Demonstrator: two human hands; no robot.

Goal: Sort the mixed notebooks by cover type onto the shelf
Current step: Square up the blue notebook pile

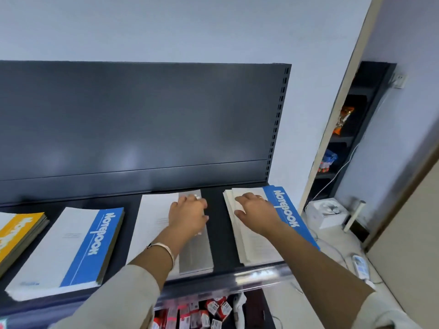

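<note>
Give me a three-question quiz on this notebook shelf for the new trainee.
1. True or false: the right hand rests on a yellow-cover stack.
2. How many notebook stacks lie on the shelf? A) two B) four C) six
3. Fill in: the left hand rests on the stack with the ____ band.
Key: 1 false, it rests on the right blue-band stack. 2 B. 3 grey, the grey-band stack.

A shop: slotted display shelf (pixel 142 119) stocked with notebooks (pixel 69 245).
</note>
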